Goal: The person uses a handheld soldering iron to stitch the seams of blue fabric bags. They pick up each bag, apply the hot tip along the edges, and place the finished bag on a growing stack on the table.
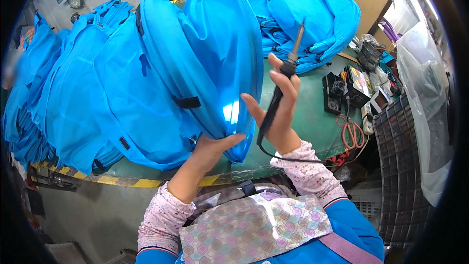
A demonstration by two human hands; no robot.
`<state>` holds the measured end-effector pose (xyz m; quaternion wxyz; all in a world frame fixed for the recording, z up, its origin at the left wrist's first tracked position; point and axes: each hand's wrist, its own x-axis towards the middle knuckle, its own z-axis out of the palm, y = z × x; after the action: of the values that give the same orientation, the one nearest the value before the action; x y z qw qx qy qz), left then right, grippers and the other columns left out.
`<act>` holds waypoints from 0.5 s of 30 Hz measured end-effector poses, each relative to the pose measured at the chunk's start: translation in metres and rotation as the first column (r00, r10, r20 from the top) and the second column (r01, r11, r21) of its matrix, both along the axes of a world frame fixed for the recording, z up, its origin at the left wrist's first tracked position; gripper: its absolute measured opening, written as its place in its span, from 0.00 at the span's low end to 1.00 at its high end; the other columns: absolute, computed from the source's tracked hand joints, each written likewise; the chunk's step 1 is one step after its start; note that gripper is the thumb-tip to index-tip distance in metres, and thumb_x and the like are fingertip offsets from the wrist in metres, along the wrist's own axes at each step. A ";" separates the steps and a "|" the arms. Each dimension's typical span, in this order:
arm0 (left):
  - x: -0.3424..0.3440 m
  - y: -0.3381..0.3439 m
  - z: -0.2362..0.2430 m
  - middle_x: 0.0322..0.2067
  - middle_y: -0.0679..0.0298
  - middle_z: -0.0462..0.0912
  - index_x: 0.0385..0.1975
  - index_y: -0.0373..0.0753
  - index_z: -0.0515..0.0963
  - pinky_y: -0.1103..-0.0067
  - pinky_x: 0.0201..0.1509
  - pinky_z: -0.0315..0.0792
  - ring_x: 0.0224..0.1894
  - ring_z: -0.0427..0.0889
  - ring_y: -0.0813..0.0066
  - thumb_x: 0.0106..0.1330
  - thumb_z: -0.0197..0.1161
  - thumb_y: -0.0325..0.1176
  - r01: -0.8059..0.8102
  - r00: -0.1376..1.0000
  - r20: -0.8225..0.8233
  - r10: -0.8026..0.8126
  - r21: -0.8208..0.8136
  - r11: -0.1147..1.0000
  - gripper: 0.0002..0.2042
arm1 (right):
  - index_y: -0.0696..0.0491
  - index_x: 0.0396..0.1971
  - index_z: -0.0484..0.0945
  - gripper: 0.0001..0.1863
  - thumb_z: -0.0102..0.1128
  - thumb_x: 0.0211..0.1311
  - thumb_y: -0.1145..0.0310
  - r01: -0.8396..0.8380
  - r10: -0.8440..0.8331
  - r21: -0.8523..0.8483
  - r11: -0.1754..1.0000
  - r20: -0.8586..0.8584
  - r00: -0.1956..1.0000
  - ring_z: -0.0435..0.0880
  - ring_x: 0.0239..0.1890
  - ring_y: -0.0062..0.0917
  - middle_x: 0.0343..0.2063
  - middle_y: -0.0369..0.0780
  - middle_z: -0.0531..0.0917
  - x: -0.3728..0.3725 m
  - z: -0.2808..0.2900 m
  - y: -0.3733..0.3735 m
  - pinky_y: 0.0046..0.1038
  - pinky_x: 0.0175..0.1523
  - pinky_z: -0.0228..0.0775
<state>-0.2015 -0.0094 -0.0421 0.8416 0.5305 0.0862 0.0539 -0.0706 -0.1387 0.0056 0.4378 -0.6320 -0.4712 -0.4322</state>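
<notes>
Blue hooped fabric piece (229, 44), one: held upright near the front edge of the green-topped worktable (309, 102), its lower rim pinched between thumb and fingers of the left hand (212, 149). Soldering iron (276, 98), black-handled, one: carried tip upward by the right hand (285, 121), its fingers curled about the handle and its thumb spread apart. No contact is seen between tip and cloth; whether the tip is hot cannot be told.

Risks, as judged: the cloth could be scorched or pierced by a careless tilt of the iron. The left thumb could be burned if the tip were lowered beside it. The iron could be tugged off line by its black cable (293, 159), should this be snagged at the front edge.

Materials: thin, matt woven-looking cloth, creased between curved, piped rims; a short black tab (188, 102) is fixed along one rim. Slender metal shaft on the iron.

Surroundings: a layered blue fabric stack (83, 98) is spread over the left end, a second folded stack (312, 24) is laid at the far edge. Toward the right edge are placed a boxy black soldering station (357, 90) and orange-red-handled scissors (348, 134). The front edge is bordered with yellow-and-black striped tape (110, 180).
</notes>
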 end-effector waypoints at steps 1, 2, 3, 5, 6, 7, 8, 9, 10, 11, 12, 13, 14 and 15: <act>0.001 0.002 0.001 0.51 0.63 0.79 0.60 0.34 0.70 0.75 0.57 0.72 0.51 0.79 0.72 0.63 0.69 0.29 0.016 1.000 -0.013 -0.015 0.085 0.996 0.26 | 0.54 0.55 0.71 0.30 0.75 0.52 0.73 0.004 -0.007 0.111 0.994 0.031 1.000 0.77 0.52 0.43 0.50 0.50 0.80 -0.008 0.005 -0.003 0.38 0.54 0.68; 0.004 0.002 -0.002 0.52 0.63 0.79 0.59 0.34 0.71 0.75 0.57 0.72 0.52 0.79 0.72 0.62 0.69 0.29 -0.011 1.000 0.012 0.010 0.074 0.997 0.25 | 0.56 0.52 0.73 0.27 0.75 0.52 0.74 -0.016 0.016 0.084 0.996 -0.005 1.000 0.77 0.45 0.41 0.43 0.47 0.81 -0.015 0.000 -0.018 0.38 0.50 0.68; 0.006 0.001 0.000 0.52 0.62 0.80 0.58 0.34 0.72 0.75 0.58 0.72 0.53 0.79 0.72 0.62 0.68 0.29 -0.011 1.000 0.014 0.010 0.085 0.996 0.24 | 0.57 0.50 0.76 0.25 0.74 0.51 0.74 -0.020 0.022 0.053 0.998 -0.040 0.999 0.77 0.37 0.38 0.36 0.43 0.82 -0.025 -0.006 -0.039 0.38 0.46 0.68; 0.009 0.001 0.004 0.52 0.60 0.81 0.57 0.33 0.74 0.74 0.60 0.71 0.54 0.79 0.70 0.63 0.67 0.28 -0.031 0.999 0.017 0.029 0.117 0.993 0.22 | 0.56 0.47 0.79 0.20 0.73 0.54 0.71 -0.092 0.099 0.042 0.995 -0.226 0.969 0.71 0.29 0.33 0.27 0.38 0.78 -0.049 -0.011 -0.062 0.36 0.39 0.63; 0.009 -0.001 0.019 0.51 0.57 0.83 0.54 0.32 0.76 0.73 0.62 0.71 0.55 0.80 0.68 0.64 0.65 0.27 0.003 0.997 0.075 -0.010 0.095 0.995 0.19 | 0.56 0.46 0.80 0.18 0.72 0.56 0.68 -0.139 0.138 0.016 0.990 -0.275 0.951 0.69 0.26 0.30 0.23 0.36 0.77 -0.056 -0.010 -0.072 0.35 0.37 0.61; 0.010 -0.001 0.018 0.51 0.59 0.82 0.55 0.33 0.75 0.73 0.61 0.72 0.55 0.80 0.69 0.62 0.66 0.26 -0.002 0.998 0.057 -0.001 0.056 0.998 0.20 | 0.55 0.47 0.81 0.18 0.71 0.58 0.65 -0.207 0.186 -0.067 0.976 -0.234 0.954 0.68 0.25 0.28 0.22 0.34 0.76 -0.057 -0.008 -0.080 0.33 0.36 0.59; 0.011 0.000 0.016 0.51 0.60 0.81 0.56 0.34 0.75 0.73 0.60 0.72 0.54 0.79 0.69 0.61 0.68 0.25 -0.007 0.999 0.039 0.007 0.016 1.000 0.21 | 0.53 0.47 0.81 0.19 0.69 0.59 0.59 -0.200 0.176 -0.131 0.971 -0.179 0.968 0.67 0.23 0.25 0.20 0.32 0.75 -0.057 -0.012 -0.083 0.30 0.36 0.58; 0.012 0.000 0.015 0.52 0.62 0.80 0.56 0.34 0.74 0.73 0.59 0.73 0.53 0.79 0.70 0.60 0.69 0.24 -0.011 1.000 0.019 0.011 -0.019 1.000 0.23 | 0.52 0.45 0.81 0.18 0.70 0.59 0.60 -0.190 0.168 -0.141 0.972 -0.154 0.974 0.66 0.21 0.23 0.19 0.30 0.74 -0.058 -0.019 -0.083 0.29 0.37 0.57; 0.013 -0.001 0.015 0.51 0.61 0.81 0.56 0.34 0.74 0.73 0.58 0.73 0.53 0.80 0.69 0.60 0.69 0.23 -0.006 0.999 0.037 0.007 -0.035 0.999 0.22 | 0.52 0.44 0.81 0.16 0.69 0.59 0.61 -0.170 0.153 -0.136 0.976 -0.128 0.980 0.66 0.21 0.23 0.18 0.30 0.73 -0.059 -0.024 -0.081 0.29 0.37 0.58; 0.013 -0.002 0.014 0.51 0.62 0.81 0.56 0.34 0.74 0.73 0.58 0.73 0.53 0.80 0.69 0.60 0.69 0.23 -0.008 0.999 0.036 0.009 -0.031 0.999 0.22 | 0.51 0.43 0.81 0.15 0.69 0.59 0.62 -0.150 0.137 -0.130 0.980 -0.102 0.985 0.66 0.20 0.23 0.17 0.29 0.72 -0.060 -0.027 -0.078 0.29 0.37 0.58; 0.013 -0.002 0.014 0.51 0.62 0.81 0.55 0.34 0.74 0.73 0.58 0.73 0.53 0.80 0.69 0.60 0.69 0.23 -0.011 0.999 0.036 0.012 -0.029 1.000 0.22 | 0.50 0.43 0.81 0.14 0.68 0.58 0.64 -0.141 0.131 -0.127 0.982 -0.081 0.988 0.67 0.20 0.21 0.16 0.28 0.70 -0.060 -0.025 -0.074 0.29 0.37 0.58; 0.013 -0.003 0.014 0.51 0.62 0.81 0.55 0.34 0.75 0.73 0.58 0.74 0.53 0.80 0.69 0.60 0.69 0.23 -0.015 0.999 0.037 0.016 -0.026 1.000 0.22 | 0.50 0.43 0.81 0.14 0.68 0.58 0.64 -0.127 0.121 -0.133 0.983 -0.052 0.991 0.67 0.20 0.21 0.15 0.27 0.70 -0.060 -0.026 -0.072 0.29 0.37 0.58; 0.013 -0.003 0.014 0.51 0.62 0.81 0.55 0.35 0.75 0.73 0.58 0.73 0.53 0.80 0.69 0.60 0.68 0.24 -0.018 0.999 0.033 0.019 -0.028 0.999 0.22 | 0.50 0.43 0.81 0.14 0.68 0.58 0.64 -0.112 0.110 -0.137 0.984 -0.022 0.994 0.67 0.20 0.21 0.15 0.27 0.70 -0.060 -0.029 -0.071 0.29 0.37 0.59; 0.013 -0.003 0.014 0.51 0.62 0.81 0.55 0.35 0.75 0.73 0.58 0.73 0.53 0.80 0.69 0.60 0.68 0.24 -0.022 0.999 0.033 0.023 -0.031 0.999 0.22 | 0.50 0.43 0.81 0.14 0.68 0.58 0.64 -0.098 0.100 -0.142 0.985 0.013 0.995 0.67 0.20 0.21 0.15 0.27 0.70 -0.058 -0.029 -0.068 0.28 0.38 0.59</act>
<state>-0.1885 -0.0127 -0.0284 0.8502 0.5157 0.0787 0.0709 -0.1289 -0.2072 -0.0235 0.4084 -0.6329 -0.5357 -0.3817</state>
